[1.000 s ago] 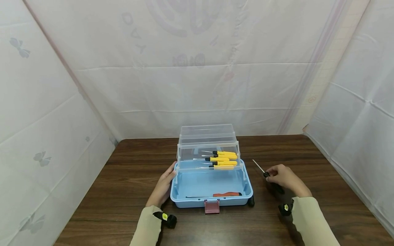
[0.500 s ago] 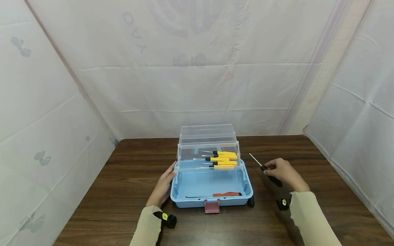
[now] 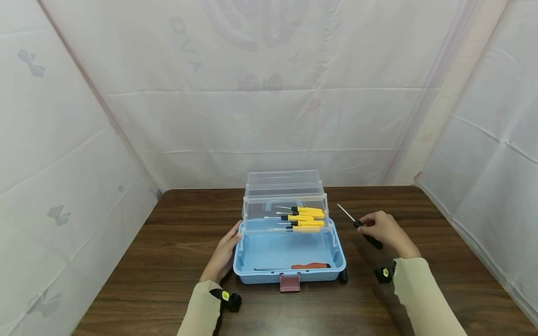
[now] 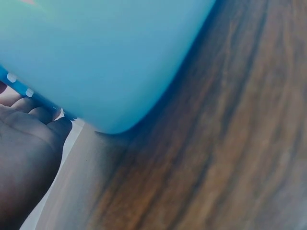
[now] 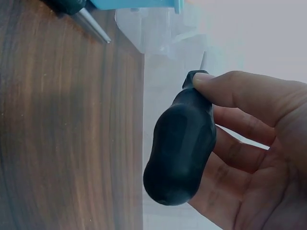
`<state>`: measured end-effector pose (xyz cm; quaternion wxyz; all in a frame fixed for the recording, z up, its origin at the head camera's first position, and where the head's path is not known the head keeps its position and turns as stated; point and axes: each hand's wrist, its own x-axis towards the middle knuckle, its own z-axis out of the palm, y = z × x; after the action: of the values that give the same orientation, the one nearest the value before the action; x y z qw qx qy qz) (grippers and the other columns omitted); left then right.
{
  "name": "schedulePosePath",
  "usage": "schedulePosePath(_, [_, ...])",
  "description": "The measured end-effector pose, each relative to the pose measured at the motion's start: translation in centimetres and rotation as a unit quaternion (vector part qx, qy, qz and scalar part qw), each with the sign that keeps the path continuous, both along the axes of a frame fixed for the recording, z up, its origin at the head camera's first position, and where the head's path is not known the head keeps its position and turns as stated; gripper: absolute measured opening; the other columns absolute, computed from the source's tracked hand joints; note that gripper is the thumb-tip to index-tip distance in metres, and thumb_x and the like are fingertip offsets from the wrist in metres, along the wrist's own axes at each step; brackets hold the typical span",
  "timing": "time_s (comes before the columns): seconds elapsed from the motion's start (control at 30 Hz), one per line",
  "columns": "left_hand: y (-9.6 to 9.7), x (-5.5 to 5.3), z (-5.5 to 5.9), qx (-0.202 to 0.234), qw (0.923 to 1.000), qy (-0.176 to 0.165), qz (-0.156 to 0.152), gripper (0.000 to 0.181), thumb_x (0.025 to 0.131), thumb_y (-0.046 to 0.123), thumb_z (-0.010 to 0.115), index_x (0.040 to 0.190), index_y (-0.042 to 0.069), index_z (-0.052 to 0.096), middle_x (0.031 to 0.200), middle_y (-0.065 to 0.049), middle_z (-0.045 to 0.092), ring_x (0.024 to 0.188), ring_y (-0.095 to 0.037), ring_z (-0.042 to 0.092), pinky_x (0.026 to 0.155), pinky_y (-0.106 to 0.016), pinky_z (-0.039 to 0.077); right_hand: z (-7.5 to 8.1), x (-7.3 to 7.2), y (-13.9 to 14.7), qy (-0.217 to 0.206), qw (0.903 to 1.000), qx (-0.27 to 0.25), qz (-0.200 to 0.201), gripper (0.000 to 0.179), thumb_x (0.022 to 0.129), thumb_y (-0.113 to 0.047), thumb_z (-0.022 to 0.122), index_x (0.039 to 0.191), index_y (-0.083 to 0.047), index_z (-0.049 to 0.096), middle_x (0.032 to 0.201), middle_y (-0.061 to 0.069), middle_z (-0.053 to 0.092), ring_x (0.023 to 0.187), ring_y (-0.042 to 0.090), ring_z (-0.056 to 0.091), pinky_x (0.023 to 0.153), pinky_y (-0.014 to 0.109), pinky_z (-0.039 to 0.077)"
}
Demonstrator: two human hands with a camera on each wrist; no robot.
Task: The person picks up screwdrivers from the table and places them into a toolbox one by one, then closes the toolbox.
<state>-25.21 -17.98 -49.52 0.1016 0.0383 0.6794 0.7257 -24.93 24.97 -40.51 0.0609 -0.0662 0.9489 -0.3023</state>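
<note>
Right hand (image 3: 384, 231) fingers pinch black screwdriver (image 5: 180, 148) near its collar; left hand (image 3: 222, 256) touches toolbox (image 3: 260, 279), finger closure indeterminable; advise firm pinch, shaft clear of rim

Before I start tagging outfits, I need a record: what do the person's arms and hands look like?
The left sleeve and right sleeve are long and pale cream. Past them, the left camera and right camera are black, each with a small yellow-green label. The left hand and right hand show no gloves.
</note>
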Motion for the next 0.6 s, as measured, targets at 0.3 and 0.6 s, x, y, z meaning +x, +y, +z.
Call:
schedulePosePath(0.3, [0.01, 0.07, 0.03, 0.002, 1.0000, -0.002, 0.002, 0.057, 0.104, 0.027, 0.040, 0.155, 0.013, 0.018, 0.162, -0.011, 0.014, 0.149, -0.032, 0.010, 0.118, -0.053, 0.014, 0.05, -0.35, -0.34, 0.021, 0.9998, -0.001, 0.003, 0.036, 0.089, -0.015, 0.066, 0.114, 0.010, 0.064, 0.099, 0.019, 0.069, 0.084, 0.022, 0.064, 0.072, 0.041, 0.054])
schedulePosePath(0.6, [0.04, 0.10, 0.15, 0.001, 1.0000, -0.003, -0.001, 0.056, 0.104, 0.027, 0.039, 0.155, 0.014, 0.018, 0.162, -0.010, 0.014, 0.149, -0.032, 0.009, 0.118, -0.052, 0.013, 0.09, -0.46, -0.64, 0.026, 0.9995, -0.018, 0.001, 0.035, 0.090, -0.014, 0.065, 0.115, 0.010, 0.063, 0.099, 0.019, 0.068, 0.081, 0.021, 0.062, 0.070, 0.039, 0.053])
